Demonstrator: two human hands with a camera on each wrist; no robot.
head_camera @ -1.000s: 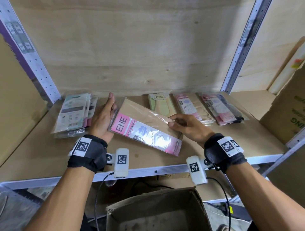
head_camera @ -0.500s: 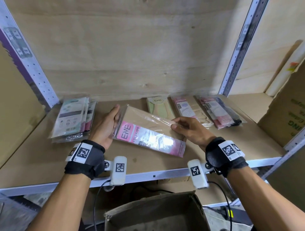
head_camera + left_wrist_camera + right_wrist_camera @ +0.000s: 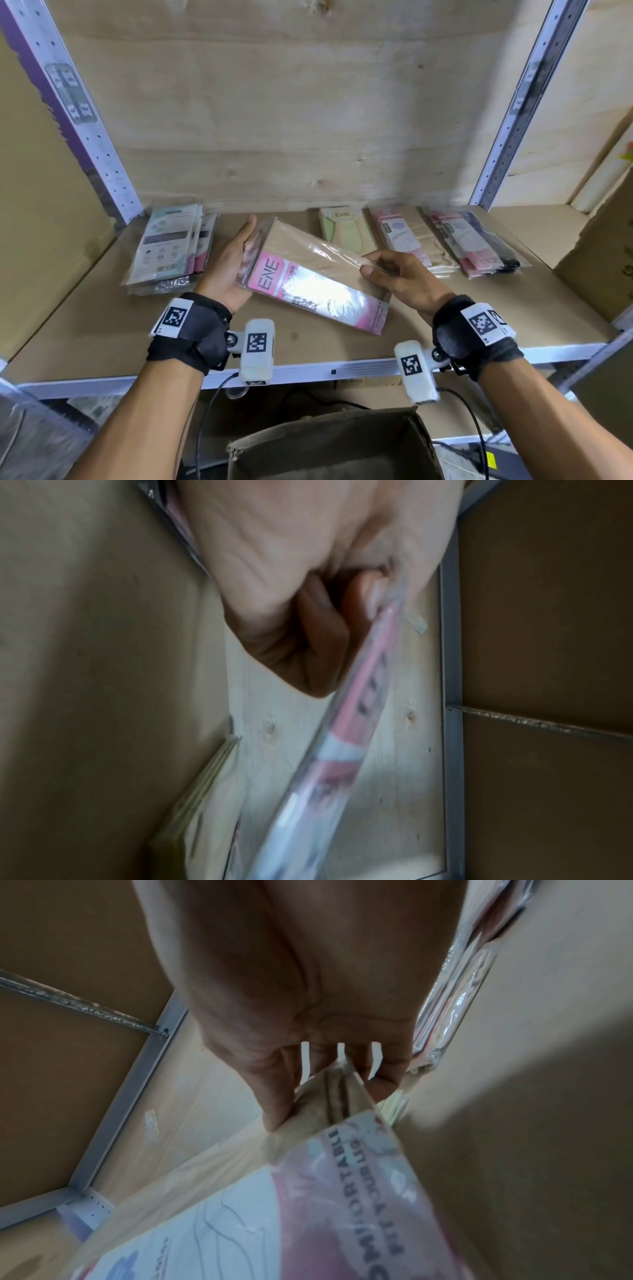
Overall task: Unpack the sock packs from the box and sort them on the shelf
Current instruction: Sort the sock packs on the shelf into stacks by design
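A beige sock pack (image 3: 318, 274) with a pink ENE label hangs tilted just above the wooden shelf (image 3: 102, 329), held between both hands. My left hand (image 3: 233, 263) cups its left end, fingers behind it and thumb hidden. My right hand (image 3: 397, 277) pinches its right edge, thumb on top. The left wrist view shows the pink sock pack (image 3: 359, 715) edge-on under the curled fingers (image 3: 308, 642). In the right wrist view the sock pack (image 3: 346, 1177) is pinched between thumb and fingers (image 3: 281, 1096). The open cardboard box (image 3: 329, 448) stands below the shelf.
A stack of teal-labelled packs (image 3: 168, 246) lies at the shelf's left. A green pack (image 3: 346, 229), a beige and pink pack (image 3: 407, 240) and a pink and dark pack (image 3: 472, 246) lie in a row at the back right. Metal uprights (image 3: 507, 130) frame the bay. A cardboard carton (image 3: 603, 253) stands at right.
Both hands hold the pack as before, shifting it only slightly. The view has tilted so the shelf sits lower in the frame.
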